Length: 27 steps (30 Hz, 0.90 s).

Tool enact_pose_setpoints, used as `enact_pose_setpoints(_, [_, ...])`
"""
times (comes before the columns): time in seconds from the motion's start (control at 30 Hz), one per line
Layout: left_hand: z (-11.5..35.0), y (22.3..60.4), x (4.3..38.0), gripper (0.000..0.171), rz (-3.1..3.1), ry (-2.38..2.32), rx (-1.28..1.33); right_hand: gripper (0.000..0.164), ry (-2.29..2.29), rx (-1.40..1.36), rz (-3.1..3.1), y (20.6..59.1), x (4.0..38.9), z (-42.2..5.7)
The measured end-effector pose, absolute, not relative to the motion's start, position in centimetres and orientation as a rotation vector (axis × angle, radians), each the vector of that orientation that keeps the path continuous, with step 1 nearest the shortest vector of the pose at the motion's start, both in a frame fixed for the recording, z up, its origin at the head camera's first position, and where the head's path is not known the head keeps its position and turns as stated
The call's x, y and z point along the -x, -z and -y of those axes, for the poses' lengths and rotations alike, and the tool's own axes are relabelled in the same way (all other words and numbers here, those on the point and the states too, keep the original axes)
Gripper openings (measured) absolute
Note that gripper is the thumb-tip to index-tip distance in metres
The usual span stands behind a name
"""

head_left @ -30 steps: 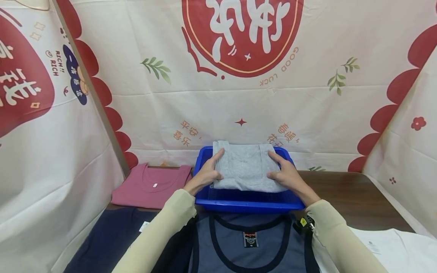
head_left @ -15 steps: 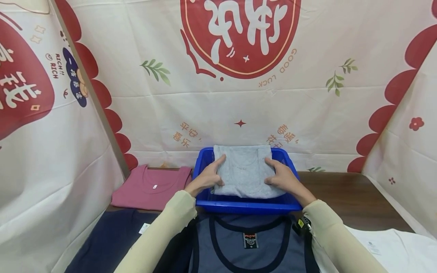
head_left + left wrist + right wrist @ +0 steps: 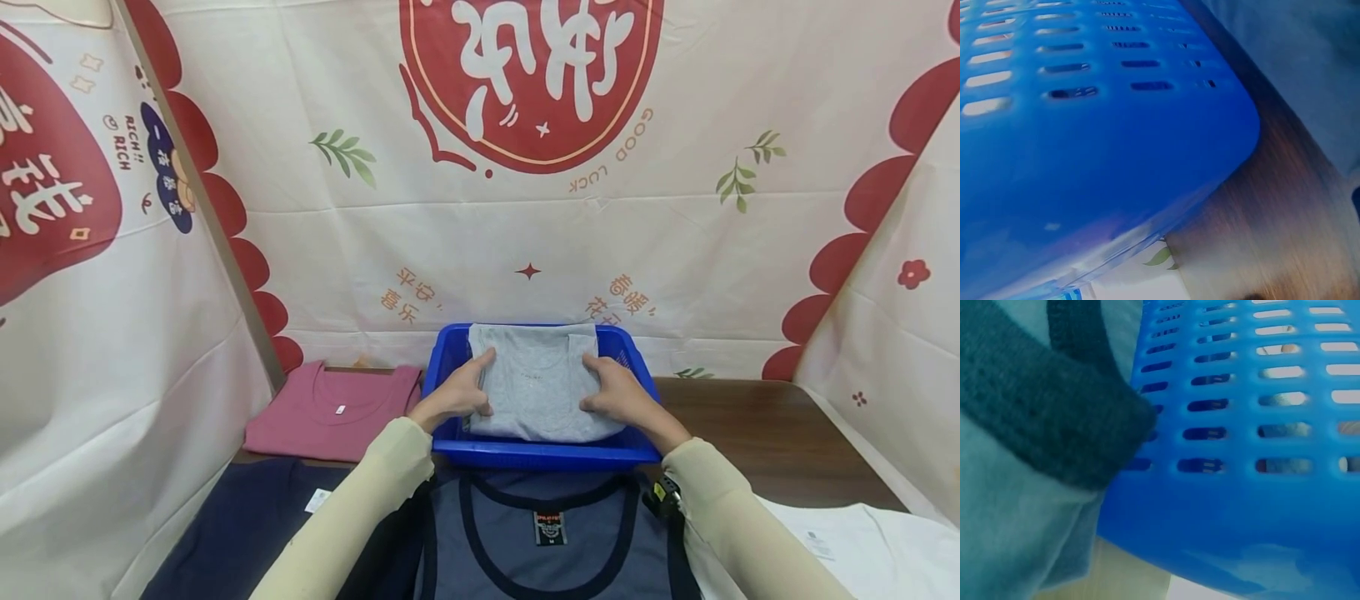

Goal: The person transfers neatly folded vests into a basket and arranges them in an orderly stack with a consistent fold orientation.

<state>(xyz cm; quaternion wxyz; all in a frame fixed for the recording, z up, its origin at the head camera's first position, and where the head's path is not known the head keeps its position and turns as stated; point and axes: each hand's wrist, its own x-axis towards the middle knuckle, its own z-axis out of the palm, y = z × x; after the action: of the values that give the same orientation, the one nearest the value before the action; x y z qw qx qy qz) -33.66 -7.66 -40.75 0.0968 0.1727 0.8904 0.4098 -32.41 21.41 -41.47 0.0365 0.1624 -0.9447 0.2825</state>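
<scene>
A folded light grey T-shirt lies inside a blue plastic basket, its far edge near the basket's back rim. On the shirt's left side, my left hand holds the edge, with thumb and one finger spread over the cloth. My right hand grips the opposite edge in the same way. The remaining fingers are hidden behind the cloth and basket. Neither hand shows in the wrist views; the left wrist view is filled by the basket's slotted wall, and the right wrist view shows a similar wall.
A folded pink shirt lies left of the basket on the brown wooden table. Nearer are a navy shirt, a blue-grey shirt with dark trim and a white shirt. Printed cloth hangs behind.
Both hands have lowered the grey T-shirt deeper into the basket and slightly toward the front. The hands have drawn a little closer together. The other shirts stay put.
</scene>
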Motion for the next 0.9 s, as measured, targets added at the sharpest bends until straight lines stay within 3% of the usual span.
enact_pose_setpoints(0.43, [7.51, 40.73, 33.59, 0.109, -2.679, -1.103, -0.488, 0.076, -0.747, -0.566, 2.977, 41.61, 32.19, -21.19])
enact_pose_setpoints(0.9, [7.47, 41.29, 33.65, 0.105, -2.659, -0.952, -0.603, 0.075, -0.712, -0.662, 3.081, 41.94, 31.91, -21.25])
